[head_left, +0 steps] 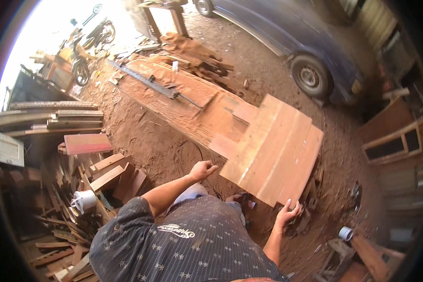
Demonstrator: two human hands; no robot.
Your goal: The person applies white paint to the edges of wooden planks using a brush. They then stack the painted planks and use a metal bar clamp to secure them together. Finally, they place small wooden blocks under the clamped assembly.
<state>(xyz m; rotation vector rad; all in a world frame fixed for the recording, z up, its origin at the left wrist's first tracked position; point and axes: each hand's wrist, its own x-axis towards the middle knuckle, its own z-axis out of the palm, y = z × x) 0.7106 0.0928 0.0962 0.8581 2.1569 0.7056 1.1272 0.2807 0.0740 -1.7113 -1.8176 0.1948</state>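
Standing on rough dirt (162,141), you've a sawdusty wood bench (178,117) w/ a smooth, stepped joined-plank panel (277,150) on its near R end. Your R hand (289,215): at panel's near edge, can't tell if gripping; L hand (202,171): empty, fingers half-curled.

Blown-out white glare at upper left, dimmer right side, bowed, soft edges, black rim.

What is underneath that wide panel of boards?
A pinkish wood piece and a second flat piece appear to stick out from under the panel, with the sawdust-covered workbench showing beyond. Beneath the panel's middle, everything is covered, so I can't tell.
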